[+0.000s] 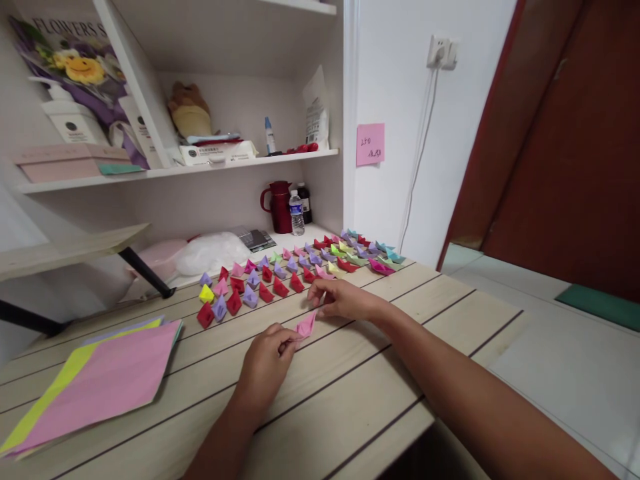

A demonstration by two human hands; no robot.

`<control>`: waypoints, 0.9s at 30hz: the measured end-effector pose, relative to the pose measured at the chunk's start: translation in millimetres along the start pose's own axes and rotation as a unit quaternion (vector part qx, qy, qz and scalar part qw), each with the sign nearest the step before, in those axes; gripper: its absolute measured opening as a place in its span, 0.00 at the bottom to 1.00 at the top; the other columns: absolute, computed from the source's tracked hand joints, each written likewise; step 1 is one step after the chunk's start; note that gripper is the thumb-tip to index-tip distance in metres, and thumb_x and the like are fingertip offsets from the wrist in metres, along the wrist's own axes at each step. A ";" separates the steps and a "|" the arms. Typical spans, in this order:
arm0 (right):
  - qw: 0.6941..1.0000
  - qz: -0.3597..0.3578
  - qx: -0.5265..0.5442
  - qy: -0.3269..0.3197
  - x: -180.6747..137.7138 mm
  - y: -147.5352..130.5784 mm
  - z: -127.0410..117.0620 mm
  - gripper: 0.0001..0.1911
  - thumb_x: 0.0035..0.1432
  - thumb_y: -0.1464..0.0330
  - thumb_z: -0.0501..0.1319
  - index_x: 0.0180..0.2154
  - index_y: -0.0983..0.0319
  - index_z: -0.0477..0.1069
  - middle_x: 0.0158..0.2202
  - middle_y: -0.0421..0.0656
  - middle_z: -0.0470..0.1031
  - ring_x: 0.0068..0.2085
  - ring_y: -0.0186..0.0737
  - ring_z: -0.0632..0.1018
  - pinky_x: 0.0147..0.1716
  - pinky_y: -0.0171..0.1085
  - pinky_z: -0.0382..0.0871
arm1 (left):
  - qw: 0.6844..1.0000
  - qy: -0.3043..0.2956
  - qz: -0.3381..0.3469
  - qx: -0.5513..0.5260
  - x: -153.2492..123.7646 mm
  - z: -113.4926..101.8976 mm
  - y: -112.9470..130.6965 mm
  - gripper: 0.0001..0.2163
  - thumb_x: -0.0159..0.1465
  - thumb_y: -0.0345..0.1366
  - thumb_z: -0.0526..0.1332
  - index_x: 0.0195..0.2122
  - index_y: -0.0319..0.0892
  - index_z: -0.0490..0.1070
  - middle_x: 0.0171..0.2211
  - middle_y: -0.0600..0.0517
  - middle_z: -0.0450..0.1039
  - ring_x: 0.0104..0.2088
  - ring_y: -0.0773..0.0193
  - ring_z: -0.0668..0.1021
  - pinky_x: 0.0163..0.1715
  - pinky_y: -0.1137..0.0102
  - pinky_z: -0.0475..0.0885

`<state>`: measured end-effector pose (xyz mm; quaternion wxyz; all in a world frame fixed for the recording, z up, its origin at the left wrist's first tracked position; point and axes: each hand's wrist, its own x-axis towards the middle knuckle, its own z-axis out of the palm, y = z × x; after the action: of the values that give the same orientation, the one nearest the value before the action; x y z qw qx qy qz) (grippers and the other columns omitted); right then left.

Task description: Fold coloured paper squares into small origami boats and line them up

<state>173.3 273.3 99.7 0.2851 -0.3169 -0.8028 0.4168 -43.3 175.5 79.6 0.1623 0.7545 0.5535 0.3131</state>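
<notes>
Got a left forearm (227,433) coming up from the bottom edge, leaning a bit rightward, plus a right forearm (450,380) stretched in from the lower right corner, slanting up-left. Over the desk (320,413), seeing a left hand (267,352) with its back up, pinching the near-left end of a small pink paper boat (306,325) between thumb and finger. Opposite, a right hand (345,300) with curled fingers, right by the far tip, can't tell about actual grip or contact. As for the boat: sitting between both hands, lengthwise on a diagonal from near-left to far-right, pointing at the right thumb. Off left, a stack of coloured sheets (110,373). Farther back, rows of folded paper boats (281,287), mostly red, purple and pink. Behind those, a dark red jug (280,208) beside a water bottle (297,217).
</notes>
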 end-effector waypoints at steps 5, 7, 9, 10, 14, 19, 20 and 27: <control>0.999 -0.032 -0.004 -0.022 0.6 0.7 -1.1 0.06 0.50 0.72 0.66 0.33 0.61 0.75 0.34 0.38 0.76 0.31 0.33 0.71 0.33 0.32 0.65 | 1.000 0.007 -0.006 -0.026 -0.4 -0.1 -0.4 0.11 0.61 0.33 0.56 0.37 0.46 0.80 0.34 0.51 0.77 0.32 0.64 0.78 0.34 0.70 0.70; 0.999 -0.039 -0.002 -0.035 1.0 2.8 0.4 0.05 0.50 0.71 0.67 0.32 0.61 0.76 0.33 0.38 0.76 0.32 0.33 0.72 0.33 0.32 0.65 | 0.999 0.007 -0.008 -0.031 -0.5 -0.1 -0.9 0.11 0.61 0.33 0.56 0.36 0.46 0.80 0.33 0.51 0.76 0.31 0.64 0.77 0.33 0.70 0.69; 0.998 -0.042 0.003 -0.044 1.5 5.4 1.4 0.04 0.49 0.70 0.68 0.31 0.61 0.77 0.32 0.39 0.76 0.32 0.35 0.73 0.33 0.32 0.65 | 0.999 0.008 -0.010 -0.036 -0.3 0.2 -1.8 0.11 0.61 0.34 0.57 0.35 0.46 0.80 0.33 0.51 0.76 0.31 0.64 0.77 0.33 0.70 0.69; 0.998 -0.041 0.006 -0.047 1.8 6.8 1.6 0.04 0.49 0.69 0.68 0.30 0.61 0.77 0.31 0.39 0.76 0.32 0.35 0.73 0.33 0.32 0.65 | 0.999 0.008 -0.011 -0.038 0.0 0.5 -2.2 0.10 0.61 0.34 0.57 0.34 0.46 0.79 0.33 0.51 0.76 0.32 0.64 0.77 0.34 0.70 0.69; 0.999 -0.025 0.015 -0.040 2.9 10.8 2.7 0.05 0.49 0.67 0.69 0.29 0.62 0.77 0.27 0.38 0.75 0.29 0.34 0.73 0.31 0.32 0.65 | 0.998 0.027 -0.019 -0.051 1.3 1.8 -2.5 0.11 0.59 0.35 0.58 0.40 0.47 0.78 0.35 0.52 0.75 0.33 0.63 0.76 0.37 0.69 0.70; 0.999 0.020 0.002 0.027 -0.9 7.5 12.3 0.06 0.46 0.70 0.71 0.29 0.62 0.76 0.25 0.37 0.74 0.28 0.33 0.73 0.28 0.31 0.64 | 0.991 0.078 -0.045 -0.095 0.6 -0.1 -1.6 0.29 0.63 0.47 0.56 0.64 0.44 0.58 0.33 0.54 0.72 0.27 0.63 0.75 0.32 0.66 0.71; 0.999 0.032 0.000 0.040 -3.3 7.3 13.8 0.06 0.47 0.70 0.71 0.29 0.62 0.76 0.25 0.37 0.75 0.28 0.33 0.73 0.28 0.31 0.65 | 0.986 0.092 -0.064 -0.127 0.6 -1.0 -2.2 0.32 0.63 0.51 0.55 0.66 0.46 0.53 0.33 0.55 0.71 0.27 0.63 0.75 0.31 0.66 0.72; 0.982 0.112 -0.014 0.149 -49.5 27.6 -17.3 0.06 0.55 0.68 0.69 0.32 0.64 0.75 0.28 0.38 0.76 0.29 0.33 0.76 0.31 0.32 0.71 | 0.956 0.168 -0.153 -0.186 1.4 -10.2 -6.9 0.34 0.58 0.62 0.53 0.59 0.46 0.63 0.29 0.56 0.71 0.26 0.61 0.76 0.34 0.63 0.72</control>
<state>224.9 257.2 75.1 0.3491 -0.4670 -0.7164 0.3832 -54.7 178.0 83.5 0.2501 0.5538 0.6138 0.5040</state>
